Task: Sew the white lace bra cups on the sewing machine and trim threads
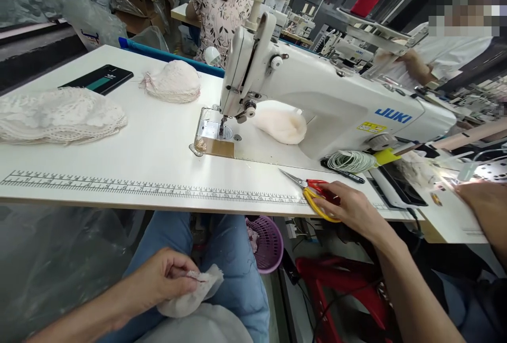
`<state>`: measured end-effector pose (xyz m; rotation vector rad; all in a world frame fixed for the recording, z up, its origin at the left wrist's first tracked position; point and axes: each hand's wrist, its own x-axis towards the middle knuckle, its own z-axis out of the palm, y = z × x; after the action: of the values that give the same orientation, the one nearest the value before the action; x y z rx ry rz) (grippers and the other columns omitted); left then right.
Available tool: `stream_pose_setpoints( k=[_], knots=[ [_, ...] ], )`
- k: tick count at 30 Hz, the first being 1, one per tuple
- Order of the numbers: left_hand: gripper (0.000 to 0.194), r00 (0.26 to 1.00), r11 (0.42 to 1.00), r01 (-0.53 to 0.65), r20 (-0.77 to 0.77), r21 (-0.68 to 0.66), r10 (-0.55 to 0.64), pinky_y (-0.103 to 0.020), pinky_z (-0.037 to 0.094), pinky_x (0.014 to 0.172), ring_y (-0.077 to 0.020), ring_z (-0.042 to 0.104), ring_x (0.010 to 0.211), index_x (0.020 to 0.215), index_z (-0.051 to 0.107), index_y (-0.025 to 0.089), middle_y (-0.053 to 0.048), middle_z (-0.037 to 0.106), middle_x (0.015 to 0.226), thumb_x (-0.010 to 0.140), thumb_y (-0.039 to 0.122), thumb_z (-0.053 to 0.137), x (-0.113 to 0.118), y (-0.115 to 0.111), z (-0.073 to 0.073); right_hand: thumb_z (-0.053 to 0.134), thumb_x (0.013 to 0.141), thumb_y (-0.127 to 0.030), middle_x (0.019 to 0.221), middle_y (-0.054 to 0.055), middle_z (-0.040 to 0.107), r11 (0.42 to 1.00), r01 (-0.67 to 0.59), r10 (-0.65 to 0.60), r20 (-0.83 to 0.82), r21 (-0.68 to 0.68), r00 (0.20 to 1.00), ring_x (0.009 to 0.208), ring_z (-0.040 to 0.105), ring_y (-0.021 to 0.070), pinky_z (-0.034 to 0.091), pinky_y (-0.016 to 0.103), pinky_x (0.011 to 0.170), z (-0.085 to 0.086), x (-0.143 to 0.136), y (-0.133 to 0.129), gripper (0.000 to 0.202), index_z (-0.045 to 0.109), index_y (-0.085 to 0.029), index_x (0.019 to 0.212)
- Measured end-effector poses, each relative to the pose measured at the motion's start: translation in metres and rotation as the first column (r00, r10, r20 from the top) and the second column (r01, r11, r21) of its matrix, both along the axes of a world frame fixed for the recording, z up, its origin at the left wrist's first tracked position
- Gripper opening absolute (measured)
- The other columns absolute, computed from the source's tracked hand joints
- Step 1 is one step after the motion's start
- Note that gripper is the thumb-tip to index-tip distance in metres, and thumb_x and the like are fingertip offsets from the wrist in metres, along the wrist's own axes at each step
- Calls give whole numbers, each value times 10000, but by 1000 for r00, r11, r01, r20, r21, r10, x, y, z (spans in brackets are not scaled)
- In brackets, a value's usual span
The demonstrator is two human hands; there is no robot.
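Note:
Above my lap, my left hand (pixel 174 279) pinches a small piece of off-white fabric (pixel 190 295) with a reddish thread line along its edge. My right hand (pixel 350 206) is at the table's front edge, its fingers closed on the handles of a pair of scissors (pixel 317 200), one handle red and the other yellow. The scissors lie over the printed ruler with their pointed blades directed left and away from me. Behind them stands a white sewing machine (pixel 301 79), and a cream padded cup-shaped piece (pixel 283 124) rests under its arm.
A stack of white lace pieces (pixel 59 116), a dark phone (pixel 101 79) and a pile of cream cups (pixel 174 82) lie on the table's left. Coiled pale cord (pixel 350 161) sits right. Below is a purple basket (pixel 269 245). Other people sit behind and to the right.

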<state>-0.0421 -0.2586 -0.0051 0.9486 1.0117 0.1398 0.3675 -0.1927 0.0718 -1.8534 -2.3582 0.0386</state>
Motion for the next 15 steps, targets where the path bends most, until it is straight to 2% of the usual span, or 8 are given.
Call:
stream_pose_setpoints(
  k=[4, 6, 7, 8, 10, 11, 13, 15],
  knots=[
    [505, 1000, 1000, -4, 16, 30, 4, -215, 221, 511, -95, 334, 524, 769, 675, 129, 50, 483, 546, 581, 596, 717, -1, 1, 3, 360, 941, -415, 1018, 169, 630, 988, 79, -88, 66, 131, 994, 829, 609, 289, 467, 410, 703, 0, -17, -7, 404, 619, -135, 1072],
    [482, 1000, 998, -16, 21, 58, 15, -217, 223, 514, -96, 323, 525, 794, 673, 120, 59, 452, 531, 609, 565, 704, 0, 1, 4, 307, 960, -343, 1118, 220, 584, 966, 115, -132, 63, 230, 989, 979, 563, 347, 432, 487, 784, 1, -49, -24, 401, 588, -108, 1124],
    [462, 1000, 997, -20, 22, 71, 19, -217, 222, 513, -95, 312, 523, 806, 670, 118, 68, 427, 519, 628, 544, 697, 2, 2, 5, 300, 967, -309, 1154, 211, 571, 957, 110, -127, 46, 269, 991, 1019, 548, 334, 427, 482, 816, 1, -70, -36, 375, 571, -125, 1148],
    [438, 1000, 996, -21, 21, 83, 19, -216, 221, 510, -94, 302, 520, 817, 664, 119, 77, 403, 511, 646, 522, 689, 3, 2, 5, 355, 962, -290, 1128, 185, 589, 960, 63, -53, -45, 274, 998, 1010, 556, 300, 435, 446, 839, 0, -94, -48, 316, 574, -150, 1141],
    [388, 1000, 994, -11, 20, 104, 9, -214, 215, 498, -90, 288, 506, 822, 642, 131, 91, 374, 498, 664, 483, 684, 7, 2, 5, 469, 948, -316, 1017, 107, 640, 984, -174, 177, -270, 34, 946, 922, 587, 228, 458, 346, 800, -6, -144, -71, 224, 583, -205, 1105],
    [364, 1000, 993, -3, 21, 118, 1, -214, 209, 488, -87, 279, 494, 817, 626, 139, 97, 368, 487, 669, 466, 683, 8, 2, 5, 542, 914, -398, 999, 86, 648, 952, -285, 226, -373, -111, 900, 915, 588, 223, 456, 330, 791, -11, -167, -79, 253, 593, -217, 1083],
    [323, 1000, 988, 3, 25, 154, -7, -215, 181, 469, -77, 242, 470, 780, 578, 155, 109, 357, 462, 682, 446, 678, 10, 1, 4, 609, 864, -462, 897, 41, 655, 877, -369, 190, -482, -309, 855, 841, 587, 199, 441, 302, 750, -25, -201, -89, 268, 623, -218, 973],
    [297, 998, 981, -20, 56, 194, 9, -218, 155, 455, -72, 208, 458, 747, 515, 179, 125, 323, 439, 709, 436, 659, 9, -2, 3, 623, 856, -459, 847, 19, 649, 845, -312, 37, -534, -435, 845, 809, 571, 177, 423, 278, 742, -39, -217, -89, 256, 632, -204, 878]
  ],
)
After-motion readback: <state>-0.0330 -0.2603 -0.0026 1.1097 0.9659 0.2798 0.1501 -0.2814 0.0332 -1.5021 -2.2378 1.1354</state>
